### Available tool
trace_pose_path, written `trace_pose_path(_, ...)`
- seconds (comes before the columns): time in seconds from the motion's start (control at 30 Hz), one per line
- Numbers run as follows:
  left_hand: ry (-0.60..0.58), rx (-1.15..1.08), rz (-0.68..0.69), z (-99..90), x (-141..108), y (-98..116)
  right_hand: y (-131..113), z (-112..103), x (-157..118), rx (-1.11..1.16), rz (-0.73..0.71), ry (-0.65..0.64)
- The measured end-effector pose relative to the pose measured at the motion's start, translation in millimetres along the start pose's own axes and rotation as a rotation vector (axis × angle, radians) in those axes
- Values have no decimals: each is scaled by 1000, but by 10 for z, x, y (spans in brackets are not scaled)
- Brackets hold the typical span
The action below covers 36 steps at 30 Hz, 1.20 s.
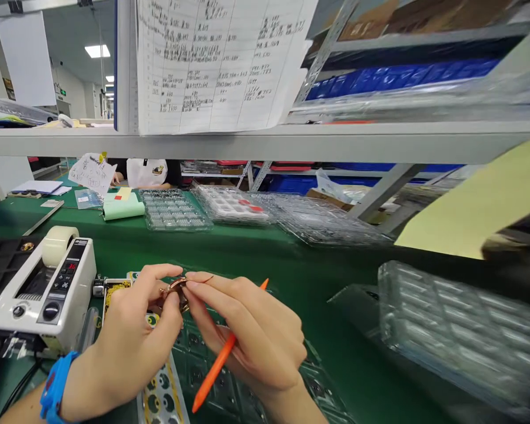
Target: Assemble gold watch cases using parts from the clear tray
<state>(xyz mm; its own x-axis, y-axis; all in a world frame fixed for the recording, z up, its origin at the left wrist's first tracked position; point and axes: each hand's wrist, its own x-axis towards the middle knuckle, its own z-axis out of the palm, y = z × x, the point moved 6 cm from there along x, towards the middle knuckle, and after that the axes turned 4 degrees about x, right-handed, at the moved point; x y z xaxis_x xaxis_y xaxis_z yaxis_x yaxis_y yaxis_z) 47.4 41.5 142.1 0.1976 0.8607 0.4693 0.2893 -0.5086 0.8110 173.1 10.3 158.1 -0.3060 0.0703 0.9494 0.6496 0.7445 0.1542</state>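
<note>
A small copper wire coil (179, 287) sits pinched between the thumb and fingers of my left hand (130, 330). My right hand (251, 330) meets it there, its fingertips closed at the coil's edge on a thin copper wire (208, 279) that sticks out. Tucked through the same hand is an orange pointed stick (215, 372), slanting down toward me. Fingers cover part of the coil. Below my hands lie a clear tray (242, 403) with small dark parts in its pockets and a strip of yellow-edged round stickers (162, 396).
At left stands a white tape dispenser (66, 288). Clear blister trays (450, 330) are stacked at right, blurred; more trays (174, 209) line the bench's far side. A metal shelf beam (265, 146) crosses above, with a handwritten sheet (221, 65). Another person's hand (117, 178) shows beyond.
</note>
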Motion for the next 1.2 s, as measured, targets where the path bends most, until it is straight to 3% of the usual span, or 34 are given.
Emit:
trace_pose_path(0.47,-13,125,78,3,41,61,37,60,-50,2,4,-45)
trace_pose_path(0.77,-21,143,36,14,91,-22,105,128,-46,27,3,-87)
trace_pose_path(1.07,69,182,248,31,23,108,42,60,-42,-33,90,9)
trace_pose_path(1.2,64,202,251,32,11,105,19,50,-38,-28,94,67)
